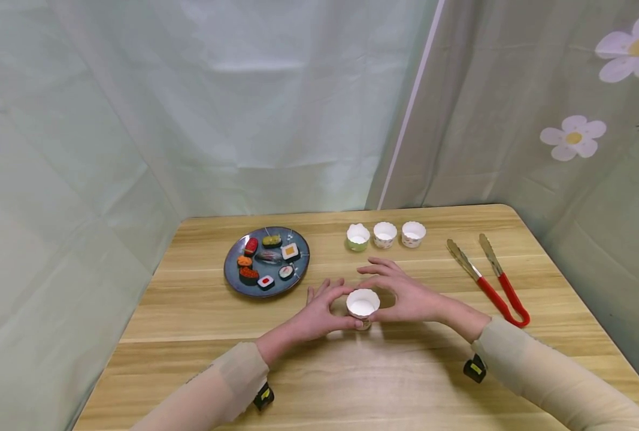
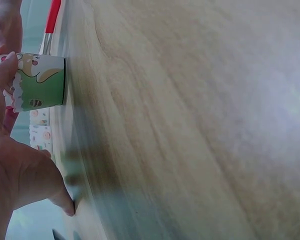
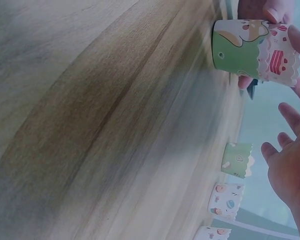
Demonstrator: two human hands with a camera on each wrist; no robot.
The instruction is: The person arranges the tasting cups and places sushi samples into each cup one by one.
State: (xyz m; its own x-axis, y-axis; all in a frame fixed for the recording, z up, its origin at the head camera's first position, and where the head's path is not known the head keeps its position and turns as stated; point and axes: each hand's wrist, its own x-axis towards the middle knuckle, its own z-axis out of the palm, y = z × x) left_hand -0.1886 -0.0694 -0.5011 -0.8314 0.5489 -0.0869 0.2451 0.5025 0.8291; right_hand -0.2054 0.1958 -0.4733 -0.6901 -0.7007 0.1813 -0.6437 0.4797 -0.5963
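Left hand (image 1: 315, 316) and right hand (image 1: 413, 299) pinched 1 white-and-pink scalloped paper cup (image 3: 278, 61), nested in 1 green paper cup (image 3: 234, 52), probably risking buckling if unevenly squeezed.

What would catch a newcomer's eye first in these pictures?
Probably the red-handled tongs lying on the table at the right, then the blue plate of colourful sushi-like pieces at the left. Between them, the person's left grip and right grip hold a stack of paper cups, with three more cups in a row behind.
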